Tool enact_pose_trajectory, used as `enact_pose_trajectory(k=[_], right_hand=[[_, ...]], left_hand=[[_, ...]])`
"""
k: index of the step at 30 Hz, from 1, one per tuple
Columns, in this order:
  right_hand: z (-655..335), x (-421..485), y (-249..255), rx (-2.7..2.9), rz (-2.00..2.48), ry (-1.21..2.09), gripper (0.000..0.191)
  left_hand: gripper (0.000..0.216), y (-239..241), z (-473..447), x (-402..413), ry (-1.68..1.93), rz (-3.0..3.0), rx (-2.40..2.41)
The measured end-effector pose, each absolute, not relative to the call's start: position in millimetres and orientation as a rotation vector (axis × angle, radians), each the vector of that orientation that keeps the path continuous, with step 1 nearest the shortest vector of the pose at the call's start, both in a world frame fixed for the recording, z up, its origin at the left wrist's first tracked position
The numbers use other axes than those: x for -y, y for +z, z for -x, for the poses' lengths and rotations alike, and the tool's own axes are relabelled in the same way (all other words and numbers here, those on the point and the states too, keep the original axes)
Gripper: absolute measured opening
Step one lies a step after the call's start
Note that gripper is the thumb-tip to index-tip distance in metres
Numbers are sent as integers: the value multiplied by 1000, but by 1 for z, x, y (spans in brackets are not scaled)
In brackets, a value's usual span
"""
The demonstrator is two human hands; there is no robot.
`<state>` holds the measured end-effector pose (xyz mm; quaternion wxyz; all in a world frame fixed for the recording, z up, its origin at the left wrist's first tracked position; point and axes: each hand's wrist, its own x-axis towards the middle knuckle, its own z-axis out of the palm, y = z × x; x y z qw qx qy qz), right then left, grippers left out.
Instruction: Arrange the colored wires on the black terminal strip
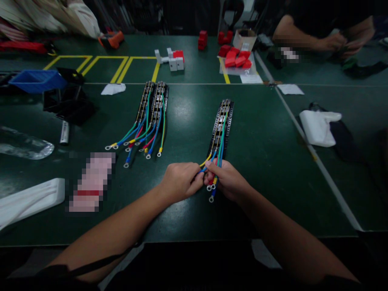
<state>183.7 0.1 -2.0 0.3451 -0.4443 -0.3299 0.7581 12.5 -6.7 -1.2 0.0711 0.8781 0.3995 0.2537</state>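
Grip of left hand (183, 180) and right hand (229, 180) pinches coloured wires (222, 141) over a yellow-taped green table (188, 121), chairs (235, 5) beyond.

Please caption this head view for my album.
Coloured wires of a black strip, held two-handed, with two similar wired strips to the left.

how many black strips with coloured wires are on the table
3. Two lie side by side left of centre: the outer strip and the inner strip. The third strip lies right of them.
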Motion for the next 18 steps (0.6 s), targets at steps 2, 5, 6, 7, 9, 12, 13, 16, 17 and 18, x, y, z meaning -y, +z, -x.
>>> enact_pose_trajectory(k=[2, 5, 6, 7, 9, 12, 13, 16, 17, 18], right_hand=[[-184, 0, -2, 860, 1151, 1972, 34], [-184, 0, -2, 838, 1144, 1973, 31], [-184, 0, -2, 830, 1145, 1972, 31], [-183, 0, -2, 826, 1145, 1972, 31], [-183, 0, -2, 831, 1145, 1970, 32], [-183, 0, -2, 841, 1146, 1964, 33], [-183, 0, -2, 842, 1147, 1961, 33], [-184, 0, -2, 845, 1150, 1960, 33], [-184, 0, -2, 850, 1151, 1962, 33], [-184, 0, -2, 855, 1151, 1964, 34]], left_hand=[[28, -1, -12, 7, 770, -2649, -1194], [28, -1, -13, 7, 784, -2647, -1201], [28, -1, -13, 7, 786, -2643, -1204], [27, -1, -13, 7, 787, -2640, -1207], [27, -1, -13, 8, 782, -2640, -1211], [28, -1, -13, 8, 769, -2653, -1218], [28, -1, -13, 8, 763, -2659, -1220], [28, -1, -12, 7, 744, -2668, -1214], [28, -1, -12, 7, 737, -2668, -1207], [28, -1, -12, 7, 733, -2665, -1201]])
